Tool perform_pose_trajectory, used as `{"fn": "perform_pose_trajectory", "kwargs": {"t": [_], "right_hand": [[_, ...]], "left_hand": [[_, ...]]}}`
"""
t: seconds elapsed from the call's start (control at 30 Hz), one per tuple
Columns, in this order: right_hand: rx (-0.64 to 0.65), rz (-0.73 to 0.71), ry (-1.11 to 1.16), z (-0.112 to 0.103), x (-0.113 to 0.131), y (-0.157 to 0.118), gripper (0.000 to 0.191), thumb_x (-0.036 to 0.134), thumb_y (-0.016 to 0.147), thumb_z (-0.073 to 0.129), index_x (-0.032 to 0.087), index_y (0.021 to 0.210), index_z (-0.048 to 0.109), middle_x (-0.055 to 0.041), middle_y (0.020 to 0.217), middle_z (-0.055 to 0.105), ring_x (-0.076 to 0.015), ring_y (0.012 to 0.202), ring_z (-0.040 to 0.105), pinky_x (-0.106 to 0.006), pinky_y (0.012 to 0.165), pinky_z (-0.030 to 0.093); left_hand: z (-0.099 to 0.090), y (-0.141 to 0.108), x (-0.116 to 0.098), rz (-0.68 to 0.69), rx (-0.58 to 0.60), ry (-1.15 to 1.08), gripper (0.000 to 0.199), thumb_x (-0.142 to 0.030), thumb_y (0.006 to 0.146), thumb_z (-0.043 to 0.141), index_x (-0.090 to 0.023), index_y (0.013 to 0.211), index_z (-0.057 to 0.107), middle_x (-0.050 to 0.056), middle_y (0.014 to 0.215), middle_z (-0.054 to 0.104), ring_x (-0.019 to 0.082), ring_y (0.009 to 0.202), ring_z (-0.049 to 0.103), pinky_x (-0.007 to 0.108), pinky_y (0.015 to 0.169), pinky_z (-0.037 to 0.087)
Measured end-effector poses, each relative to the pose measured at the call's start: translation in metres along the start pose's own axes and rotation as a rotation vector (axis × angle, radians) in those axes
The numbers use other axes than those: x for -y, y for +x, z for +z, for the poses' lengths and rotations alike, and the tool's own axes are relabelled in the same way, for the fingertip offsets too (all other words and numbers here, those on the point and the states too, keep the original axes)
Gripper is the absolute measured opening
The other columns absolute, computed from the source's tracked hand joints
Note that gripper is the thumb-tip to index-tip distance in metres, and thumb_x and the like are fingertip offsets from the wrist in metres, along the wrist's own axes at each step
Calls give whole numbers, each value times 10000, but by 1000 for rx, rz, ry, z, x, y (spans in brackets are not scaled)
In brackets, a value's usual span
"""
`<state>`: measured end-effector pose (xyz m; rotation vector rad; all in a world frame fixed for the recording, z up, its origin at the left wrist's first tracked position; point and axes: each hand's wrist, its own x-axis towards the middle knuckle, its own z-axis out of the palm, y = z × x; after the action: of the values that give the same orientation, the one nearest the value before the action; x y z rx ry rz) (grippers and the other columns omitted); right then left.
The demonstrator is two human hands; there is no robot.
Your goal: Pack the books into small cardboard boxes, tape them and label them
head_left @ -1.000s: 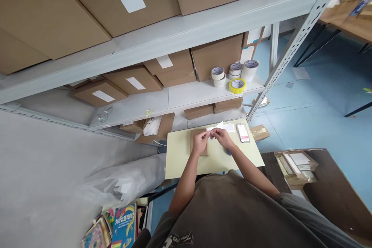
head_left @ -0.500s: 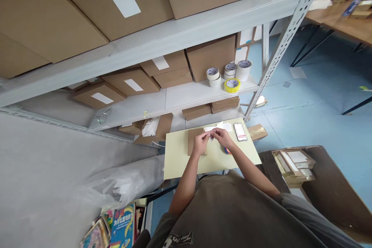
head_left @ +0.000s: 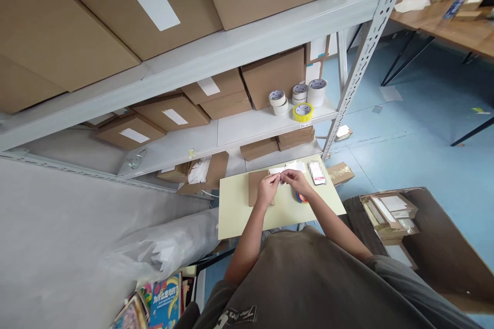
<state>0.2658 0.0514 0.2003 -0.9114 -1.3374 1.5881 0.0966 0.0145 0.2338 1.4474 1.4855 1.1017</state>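
Note:
Over the pale yellow table, my left hand and my right hand meet at their fingertips. Both are closed in a pinch around something small and whitish, too small to name. A brown cardboard piece lies partly under my left hand. White papers rest just beyond the fingers. Beside my right wrist is a blue and red tape roll, partly hidden by the arm. A phone lies near the table's right end.
A grey shelf ahead holds cartons, white tape rolls and a yellow tape roll. A large open carton stands at the right. Plastic wrap and books are at the left.
The camera view has shifted slightly. My hands remain together at the fingertips, with my right fingers a little more spread from the left ones.

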Motion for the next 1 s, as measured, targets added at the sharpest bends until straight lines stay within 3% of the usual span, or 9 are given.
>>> {"fn": "perform_pose_trajectory", "kwargs": {"t": [0.3,0.67,1.0], "right_hand": [[-3,-43,-28,-3,1,-4,328,548,891,708,222,856,728,-29,767,721,-203,751,668,-344,748,536],[-25,-56,-39,5,5,-12,376,612,957,656,239,924,689,-23,796,688,-202,761,647,-329,732,518],[-100,-60,-64,15,6,-18,379,625,980,595,259,882,625,0,789,626,-169,664,555,-302,632,468]], "left_hand": [[1,-2,-2,58,37,53,230,-350,942,720,-248,1099,853,102,1187,805,281,1127,751,429,1048,574],[0,-7,-10,75,6,58,266,-407,960,694,-232,1086,850,96,1133,816,274,1063,759,392,979,597],[2,-13,-11,189,-32,150,251,-369,992,656,-263,1127,839,90,1116,807,248,1014,751,367,955,593]]}}
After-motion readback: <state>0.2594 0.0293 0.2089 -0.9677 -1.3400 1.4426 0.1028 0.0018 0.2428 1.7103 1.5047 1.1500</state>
